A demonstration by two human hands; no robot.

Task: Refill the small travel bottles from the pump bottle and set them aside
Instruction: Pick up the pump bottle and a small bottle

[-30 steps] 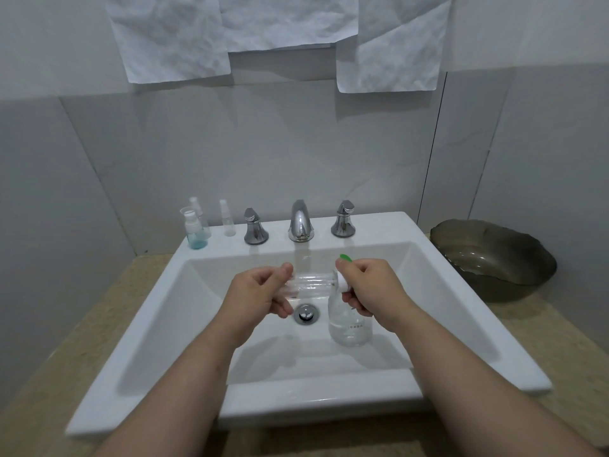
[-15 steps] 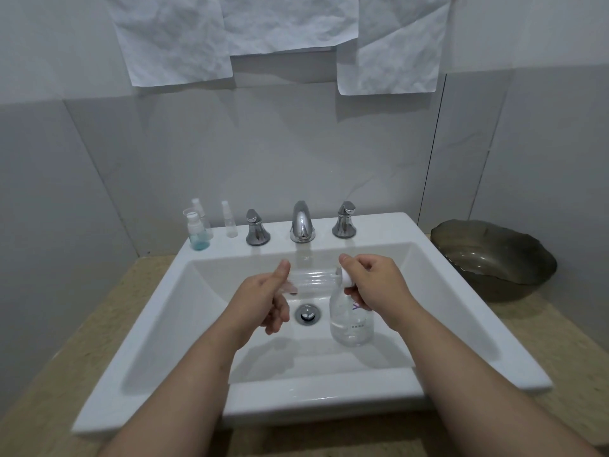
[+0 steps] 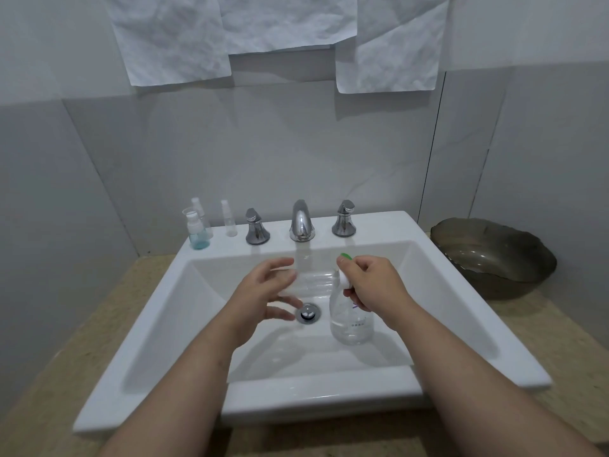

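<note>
A clear pump bottle (image 3: 351, 324) stands in the white sink (image 3: 461, 291), right of the drain. My right hand (image 3: 372, 288) grips its white pump head, and a green tip shows above my fingers. A small clear travel bottle (image 3: 313, 282) lies sideways between my hands, faint against the basin. My left hand (image 3: 263, 291) hovers at that bottle's left end with fingers spread; I cannot tell whether they touch it. On the sink's back left ledge stand a travel bottle with blue liquid (image 3: 197, 234), a clear one behind it (image 3: 199, 209) and a slim spray bottle (image 3: 229, 222).
The chrome faucet (image 3: 301, 222) and two handles (image 3: 257, 229) (image 3: 343, 221) line the back ledge. The drain (image 3: 308, 313) is in the basin's middle. A dark glass bowl (image 3: 494, 255) sits on the beige counter at the right. Crumpled paper sheets (image 3: 280, 24) hang on the wall.
My left hand gripped the small clear bottle a second ago and has now opened with its fingers spread. My right hand stays on the pump head; the green tip shows again.
</note>
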